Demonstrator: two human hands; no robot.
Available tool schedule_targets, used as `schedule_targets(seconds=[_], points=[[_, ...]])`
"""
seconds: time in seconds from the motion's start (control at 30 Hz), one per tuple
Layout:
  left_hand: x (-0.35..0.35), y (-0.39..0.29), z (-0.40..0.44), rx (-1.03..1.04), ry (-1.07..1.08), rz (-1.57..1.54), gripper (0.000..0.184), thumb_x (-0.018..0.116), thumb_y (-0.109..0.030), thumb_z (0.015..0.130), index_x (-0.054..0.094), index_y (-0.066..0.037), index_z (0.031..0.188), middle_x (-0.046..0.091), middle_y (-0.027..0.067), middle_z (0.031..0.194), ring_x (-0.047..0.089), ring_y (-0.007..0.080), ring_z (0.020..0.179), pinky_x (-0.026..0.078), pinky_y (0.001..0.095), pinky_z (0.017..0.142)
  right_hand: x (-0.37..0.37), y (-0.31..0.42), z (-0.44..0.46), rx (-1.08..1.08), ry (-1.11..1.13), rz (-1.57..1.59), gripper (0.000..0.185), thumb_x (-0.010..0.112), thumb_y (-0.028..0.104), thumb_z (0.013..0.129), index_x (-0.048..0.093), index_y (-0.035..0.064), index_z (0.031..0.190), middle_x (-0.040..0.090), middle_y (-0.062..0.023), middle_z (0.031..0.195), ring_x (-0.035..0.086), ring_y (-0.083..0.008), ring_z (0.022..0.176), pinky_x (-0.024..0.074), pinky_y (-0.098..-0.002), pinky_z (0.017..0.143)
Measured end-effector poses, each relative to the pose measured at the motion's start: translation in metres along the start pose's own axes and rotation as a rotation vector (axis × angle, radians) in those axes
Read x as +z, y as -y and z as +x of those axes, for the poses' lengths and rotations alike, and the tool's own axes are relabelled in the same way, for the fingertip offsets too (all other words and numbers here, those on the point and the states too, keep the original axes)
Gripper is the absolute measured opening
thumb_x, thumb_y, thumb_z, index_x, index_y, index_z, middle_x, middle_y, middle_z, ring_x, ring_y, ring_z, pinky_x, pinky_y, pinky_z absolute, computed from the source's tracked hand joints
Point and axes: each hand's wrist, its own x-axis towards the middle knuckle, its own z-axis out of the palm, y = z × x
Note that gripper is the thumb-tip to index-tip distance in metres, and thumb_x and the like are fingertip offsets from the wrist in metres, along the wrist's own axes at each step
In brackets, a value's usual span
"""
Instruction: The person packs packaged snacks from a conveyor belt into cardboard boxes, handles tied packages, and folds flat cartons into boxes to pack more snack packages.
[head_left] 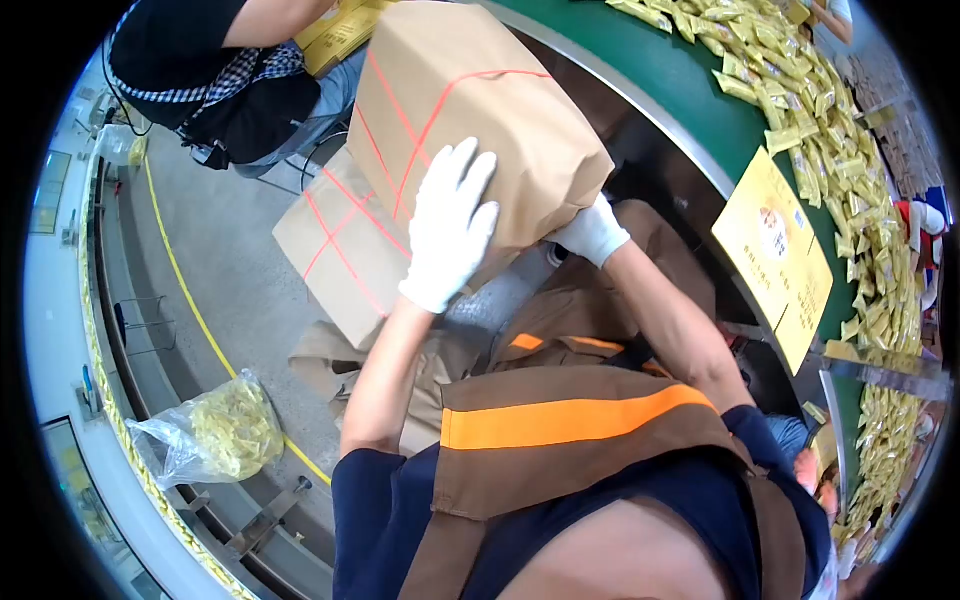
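Observation:
A big parcel wrapped in brown paper [500, 120] and tied with red string is tilted in front of me, between my two white-gloved hands. My left hand [452, 228] presses on its near left side, palm against the paper and fingers stretched upward. At the lower right corner, my right hand [592, 232] grips the parcel from beneath, its fingers mostly hidden. Behind and below it to the left is a second brown parcel [335, 240], also crossed with red string. Whether the two parcels touch is unclear.
On my right a green conveyor [690, 75] carries many small yellow packets [800, 110]. A yellow printed cardboard sheet [775, 255] lies at its edge. A person in dark clothes [225, 90] is at the upper left. A clear bag of yellow wrappers [225, 430] stands on the left.

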Motion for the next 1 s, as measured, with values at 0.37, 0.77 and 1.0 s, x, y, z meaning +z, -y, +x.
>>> schedule_targets(seconds=[0.37,0.77,1.0], points=[[0.037,0.087,-0.032,-0.454,-0.097,-0.08,0.058,0.07,-0.025,0.084,0.052,-0.005,0.135,0.049,0.0183,0.14,0.048,0.0347,0.127,0.04,0.0413,0.106,0.006,0.059,-0.037,-0.49,-0.375,-0.105,0.071,0.03,0.059,0.101,0.041,0.0043,0.145,0.046,-0.0103,0.146,0.041,-0.0257,0.135,0.0297,-0.0417,0.113],[0.05,0.074,0.031,-0.574,-0.223,-0.576,0.051,0.067,-0.005,0.083,0.054,-0.004,0.133,0.058,0.013,0.119,0.06,0.0221,0.109,0.05,0.0314,0.092,0.138,0.034,-0.022,-0.497,-0.162,-1.095,0.059,0.064,0.021,0.09,0.044,-0.0049,0.139,0.048,-0.0211,0.141,0.054,-0.0294,0.125,0.0419,-0.0369,0.105],[0.053,0.082,0.015,-0.519,-0.206,-0.809,0.053,0.056,0.0,0.089,0.045,0.0,0.141,0.059,0.0153,0.125,0.059,0.0213,0.112,0.047,0.0303,0.097,0.162,0.041,0.019,-0.055,-0.012,-1.107,0.065,0.063,0.02,0.091,0.036,-0.0085,0.143,0.067,-0.0117,0.104,0.063,-0.0149,0.085,0.0509,-0.0276,0.078]])
